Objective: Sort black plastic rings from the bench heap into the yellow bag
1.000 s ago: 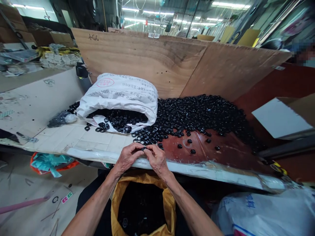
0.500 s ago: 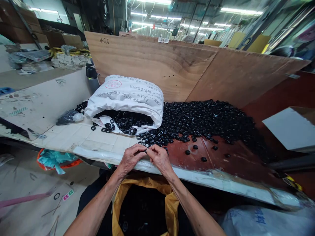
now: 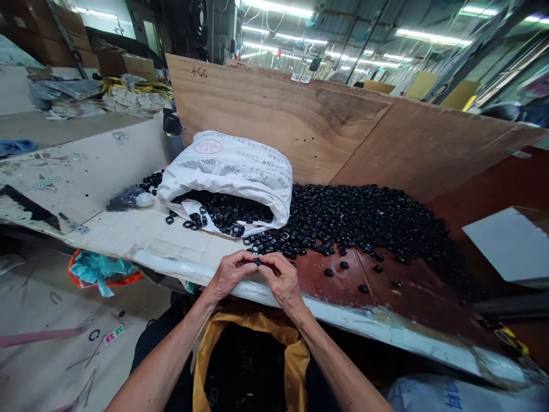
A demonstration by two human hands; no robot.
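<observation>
A small black ring (image 3: 257,261) is pinched between the fingertips of both hands, above the table's front edge. My left hand (image 3: 230,276) grips it from the left, fingers closed. On the other side my right hand (image 3: 282,280) holds it with thumb and fingers together. Just beyond lies a large heap of black rings (image 3: 364,220), spreading to the right. A white woven sack (image 3: 240,160) lies on its side with its mouth toward me, more rings spilling out. Below my hands, a yellow bag (image 3: 206,349) stands open with dark contents that are hard to make out.
A wooden board (image 3: 274,109) closes off the back of the table. At the right stands a white box (image 3: 510,246). A knotted dark plastic bag (image 3: 126,198) lies left of the sack. An orange-rimmed basket (image 3: 100,272) with teal plastic is below the left edge.
The view has shifted slightly, so the table's things appear a little to the right. Both hands stay pinched together, and the black ring between them now shows more clearly.
</observation>
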